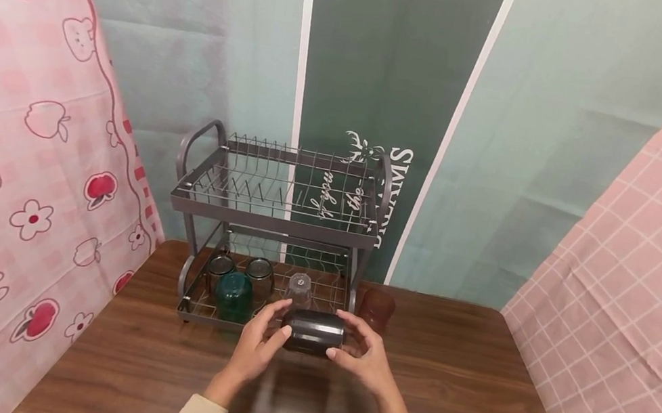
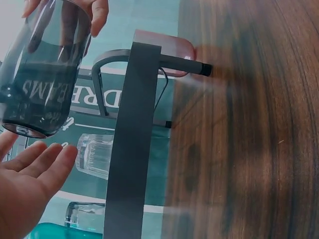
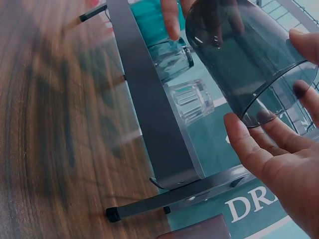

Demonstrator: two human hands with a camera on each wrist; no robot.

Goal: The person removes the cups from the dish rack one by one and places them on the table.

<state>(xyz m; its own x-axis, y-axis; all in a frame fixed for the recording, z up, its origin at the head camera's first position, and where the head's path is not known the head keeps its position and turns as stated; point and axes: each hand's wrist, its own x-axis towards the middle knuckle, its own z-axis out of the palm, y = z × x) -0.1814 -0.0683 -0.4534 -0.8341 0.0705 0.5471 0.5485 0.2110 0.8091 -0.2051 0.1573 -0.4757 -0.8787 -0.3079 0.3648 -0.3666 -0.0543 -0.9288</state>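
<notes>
A dark, see-through drinking glass (image 1: pixel 314 333) lies sideways in the air between both hands, in front of the rack. My left hand (image 1: pixel 256 344) holds its base end, thumb in front and fingers behind. At the other end, my right hand (image 1: pixel 368 362) grips the open rim; the right wrist view shows the fingertips right at the rim of the glass (image 3: pixel 244 55). Just behind it stands a two-tier dish rack (image 1: pixel 274 223). On the lower tier, a small clear tumbler (image 1: pixel 300 286), a teal glass (image 1: pixel 233 294) and two greyish glasses (image 1: pixel 261 272) stand upside down.
A reddish-brown glass (image 1: pixel 379 306) stands on the wooden table (image 1: pixel 458 384), right of the rack. The upper tier has wire plate slots (image 1: pixel 259 188) and a curved handle (image 1: pixel 198 144) at each end. Patterned pink cloth (image 1: pixel 17 164) and green curtain (image 1: pixel 493 184) surround the table.
</notes>
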